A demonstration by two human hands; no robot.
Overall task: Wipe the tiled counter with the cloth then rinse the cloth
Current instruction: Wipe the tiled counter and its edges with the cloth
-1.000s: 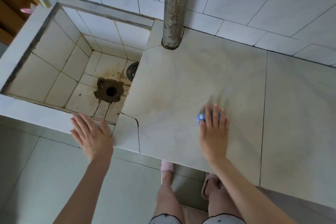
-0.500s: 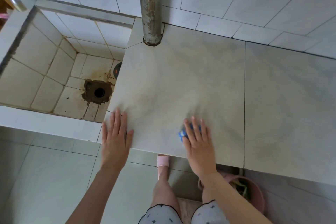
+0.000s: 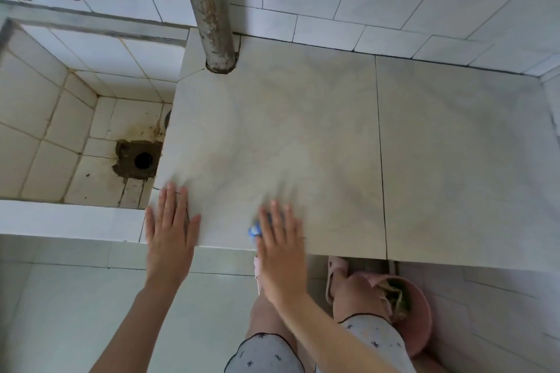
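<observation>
Right now the right hand [image 3: 280, 248] lies flat, fingers [image 3: 275, 216] straight and slightly apart, pressing the blue cloth [image 3: 254, 230] at the near edge of the desk [image 3: 303, 136]. The left hand [image 3: 169, 233] rests open on the corner by the sink [image 3: 60, 130]. My worry: nothing pinches the cloth, so one more pull could drop it onto the floor [image 3: 75, 297]

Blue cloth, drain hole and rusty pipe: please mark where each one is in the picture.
blue cloth [image 3: 254, 231], head view, its uncovered left corner.
drain hole [image 3: 143, 160], head view, the centre of its dark opening.
rusty pipe [image 3: 209, 9], head view, the middle of its shaft.
</observation>
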